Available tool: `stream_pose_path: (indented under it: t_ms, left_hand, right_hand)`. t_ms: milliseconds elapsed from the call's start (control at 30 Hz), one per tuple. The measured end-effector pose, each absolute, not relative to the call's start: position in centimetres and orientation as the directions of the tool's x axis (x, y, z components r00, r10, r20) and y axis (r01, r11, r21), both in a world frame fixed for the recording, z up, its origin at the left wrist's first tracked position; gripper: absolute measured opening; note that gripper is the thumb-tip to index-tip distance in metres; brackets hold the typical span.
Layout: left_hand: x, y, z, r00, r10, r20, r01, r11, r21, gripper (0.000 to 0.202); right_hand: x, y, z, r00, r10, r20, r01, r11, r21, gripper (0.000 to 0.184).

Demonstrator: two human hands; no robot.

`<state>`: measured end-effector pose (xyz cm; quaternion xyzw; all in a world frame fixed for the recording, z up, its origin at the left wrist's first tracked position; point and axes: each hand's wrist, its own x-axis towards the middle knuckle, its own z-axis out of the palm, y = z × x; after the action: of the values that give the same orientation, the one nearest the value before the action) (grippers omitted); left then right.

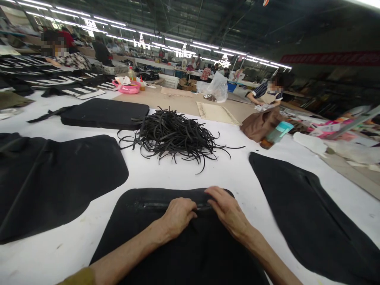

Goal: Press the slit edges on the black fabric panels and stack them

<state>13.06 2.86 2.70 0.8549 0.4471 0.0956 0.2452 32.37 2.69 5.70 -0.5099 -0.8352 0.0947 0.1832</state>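
A black panel (184, 253) of sheet material with rounded corners lies flat in front of me on the white table. A narrow line, partly shiny, (151, 205) runs across it near its far edge; whether it is a strip or a seam is unclear. My left hand (179, 215) rests on this line, fingers curled and pressed together; what they hold is hidden. To its right, my right hand (227, 209) lies over the far edge of the panel with fingers stretched out and apart. Beyond both hands sits a loose heap of thin black strips (178, 134).
Other black panels lie left (65, 170) and right (308, 213). Behind are a stack of black pieces (103, 113), a pink basket (127, 87), a brown cloth (258, 122) and a bottle with a turquoise lid (276, 135). Co-workers stand at farther tables.
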Motion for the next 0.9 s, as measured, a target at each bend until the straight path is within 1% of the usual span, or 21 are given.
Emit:
stream_pose_path:
  t_ms: [67,100,167,267,400,433,567,667,700,767,900]
  left_hand:
    - [13.0,3.1,2.4,0.572,0.818,-0.055,0.72,-0.469,0.511,0.012]
    - [13.0,3.1,2.3,0.57,0.82,-0.057,0.722,-0.466,0.512,0.012]
    - [12.5,3.0,2.4,0.567,0.821,-0.063,0.727,-0.463,0.507,0.014]
    - [10.1,2.6,3.3,0.555,0.827,-0.087,0.75,-0.453,0.481,0.017]
    - [5.0,1.6,4.6,0.518,0.852,-0.08,0.789,-0.439,0.43,0.004]
    - [3.7,1.4,4.7,0.496,0.866,-0.068,0.799,-0.424,0.427,0.005]
    - [0.6,0.8,4.2,0.364,0.93,-0.047,0.83,-0.301,0.469,0.017]
    - [0.5,0.8,3.8,0.328,0.943,-0.054,0.811,-0.252,0.528,0.02]
    - [0.7,0.8,3.7,0.335,0.94,-0.056,0.802,-0.253,0.542,0.02]
    - [1.2,0.8,3.5,0.355,0.933,-0.055,0.79,-0.268,0.552,0.018]
    - [2.1,0.8,3.0,0.362,0.932,-0.029,0.781,-0.286,0.556,0.016]
  right_hand:
    - [32.1,1.9,5.4,-0.53,0.847,0.052,0.798,0.518,-0.308,0.032]
    - [32.0,1.6,5.1,-0.545,0.838,0.004,0.806,0.526,-0.271,0.031]
    - [31.8,1.3,4.7,-0.539,0.842,-0.034,0.829,0.523,-0.198,0.027]
    - [32.0,1.4,4.2,-0.534,0.845,-0.038,0.837,0.522,-0.164,0.023]
    - [32.3,1.4,4.0,-0.521,0.853,-0.032,0.849,0.514,-0.125,0.02]
    - [32.3,1.4,4.0,-0.518,0.855,-0.03,0.851,0.512,-0.114,0.02]
    - [32.1,1.0,3.7,-0.516,0.856,-0.006,0.856,0.516,-0.042,0.02]
    - [31.6,0.9,3.5,-0.516,0.857,0.012,0.857,0.515,0.022,0.024]
    - [31.2,0.8,3.5,-0.516,0.857,0.011,0.856,0.516,0.025,0.025]
    - [30.1,0.7,3.5,-0.519,0.855,0.0,0.855,0.519,-0.009,0.025]
    - [26.5,0.4,3.7,-0.536,0.844,-0.004,0.829,0.526,-0.189,0.027]
